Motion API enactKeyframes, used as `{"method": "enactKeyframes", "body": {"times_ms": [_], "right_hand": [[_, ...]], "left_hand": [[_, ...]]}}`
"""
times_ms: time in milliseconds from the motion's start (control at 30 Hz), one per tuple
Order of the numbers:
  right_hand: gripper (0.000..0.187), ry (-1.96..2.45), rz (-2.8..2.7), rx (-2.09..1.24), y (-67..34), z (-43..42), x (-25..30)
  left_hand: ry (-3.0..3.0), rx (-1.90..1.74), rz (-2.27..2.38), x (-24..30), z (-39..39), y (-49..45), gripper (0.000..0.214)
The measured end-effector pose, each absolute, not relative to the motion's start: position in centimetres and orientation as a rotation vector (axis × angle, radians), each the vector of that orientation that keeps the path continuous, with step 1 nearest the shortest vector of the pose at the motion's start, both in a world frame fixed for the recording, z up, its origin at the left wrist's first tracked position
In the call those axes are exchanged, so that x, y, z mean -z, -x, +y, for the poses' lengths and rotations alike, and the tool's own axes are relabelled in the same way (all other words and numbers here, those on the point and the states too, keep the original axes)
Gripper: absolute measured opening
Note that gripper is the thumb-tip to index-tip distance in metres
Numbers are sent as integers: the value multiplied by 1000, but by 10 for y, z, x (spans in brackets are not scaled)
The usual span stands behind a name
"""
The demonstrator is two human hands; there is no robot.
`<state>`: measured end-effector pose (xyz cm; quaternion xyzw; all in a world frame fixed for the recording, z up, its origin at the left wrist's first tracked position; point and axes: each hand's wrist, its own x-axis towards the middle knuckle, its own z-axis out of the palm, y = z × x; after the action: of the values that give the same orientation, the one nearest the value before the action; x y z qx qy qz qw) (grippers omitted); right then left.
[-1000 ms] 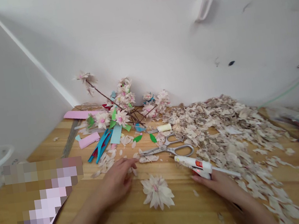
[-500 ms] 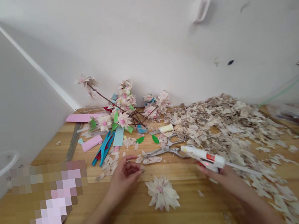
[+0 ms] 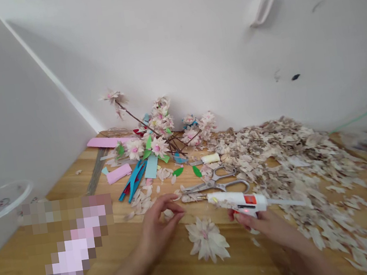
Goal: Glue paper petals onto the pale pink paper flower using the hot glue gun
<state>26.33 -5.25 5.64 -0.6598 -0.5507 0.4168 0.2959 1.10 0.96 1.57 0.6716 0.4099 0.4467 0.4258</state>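
My right hand (image 3: 250, 223) grips a white hot glue gun (image 3: 235, 200) by its handle, with a glue stick out of its back end. The nozzle points left, at my left hand (image 3: 162, 221). That hand hovers over the table, thumb and forefinger tips drawn together; anything between them is too small to make out. Between and below both hands lies a pale layered flower (image 3: 207, 239) with a pinkish centre. Metal scissors (image 3: 214, 183) rest just beyond the gun, and loose petals (image 3: 141, 204) are scattered past my left hand.
Several finished flowers on a brown branch (image 3: 133, 117) stand against the wall. A large heap of dry petals (image 3: 283, 151) covers the right side. Blue strips (image 3: 133, 180), pink crepe paper (image 3: 119, 173), green leaves (image 3: 197, 171) and a thread spool (image 3: 210, 158) lie behind.
The glue gun has swung left and levelled, its nozzle now nearer my left hand. My left hand stays near the flower with its fingertips together. The whole view has shifted slightly.
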Motion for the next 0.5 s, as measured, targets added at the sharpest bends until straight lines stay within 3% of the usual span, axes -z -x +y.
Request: {"method": "enactKeyframes", "body": {"times_ms": [67, 233, 367, 500], "right_hand": [[53, 1747, -1494, -1136, -270, -56, -51], [47, 1757, -1498, -1212, -286, -66, -36], [52, 1849, -1479, -1138, -286, -74, -30], [43, 1812, -1575, -952, -273, -74, -32]], "left_hand": [[-2109, -1182, 973, -12, 7, -7, 16], [-2493, -1172, 814, -6, 2, -4, 29], [-1900, -1165, 954, -13, -3, -16, 25], [-1064, -956, 1067, -16, 0, -26, 46]]}}
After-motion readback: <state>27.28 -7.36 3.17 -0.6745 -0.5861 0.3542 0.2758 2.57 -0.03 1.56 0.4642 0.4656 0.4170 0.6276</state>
